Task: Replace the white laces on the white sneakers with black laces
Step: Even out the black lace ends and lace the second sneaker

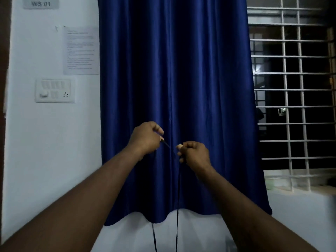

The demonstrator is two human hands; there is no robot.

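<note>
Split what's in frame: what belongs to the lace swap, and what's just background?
Job:
- black lace, two strands hanging down
- left hand, pinching the lace
- right hand, pinching the lace

Background:
- blue curtain
- paper notice
- switch panel
- window grille
- WS 01 sign

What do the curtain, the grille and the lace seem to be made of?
Curtain: glossy satin-like fabric; sheen along the folds.
Grille: likely painted metal; thin straight pale bars.
Lace: probably black woven cord; hangs limp, too thin to be sure.
</note>
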